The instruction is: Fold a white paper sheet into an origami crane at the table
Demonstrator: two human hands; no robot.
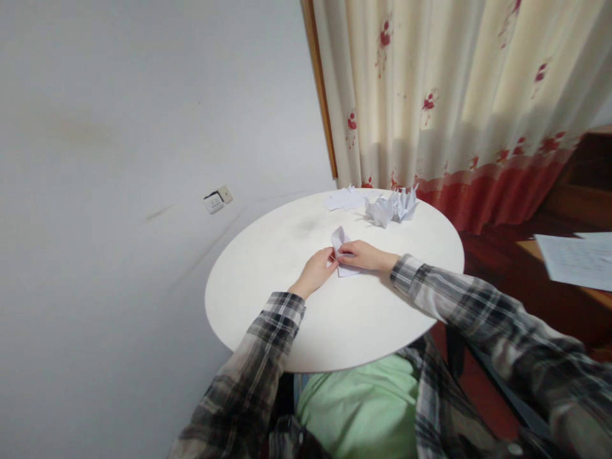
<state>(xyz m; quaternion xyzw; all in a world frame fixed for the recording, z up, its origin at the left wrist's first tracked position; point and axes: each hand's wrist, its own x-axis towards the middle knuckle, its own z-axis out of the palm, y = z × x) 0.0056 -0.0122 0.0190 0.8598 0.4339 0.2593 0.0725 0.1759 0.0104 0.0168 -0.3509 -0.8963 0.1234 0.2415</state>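
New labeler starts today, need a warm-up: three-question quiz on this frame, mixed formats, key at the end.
1. True or false: the left hand and right hand both touch the same white paper.
2. Pick one: what stands on the table, just right of the flat paper pieces?
A) a cup
B) a pair of scissors
C) folded paper shapes
3. Fill in: both sleeves have a ____ pattern.

Key: 1. True; 2. C; 3. plaid (or checked).
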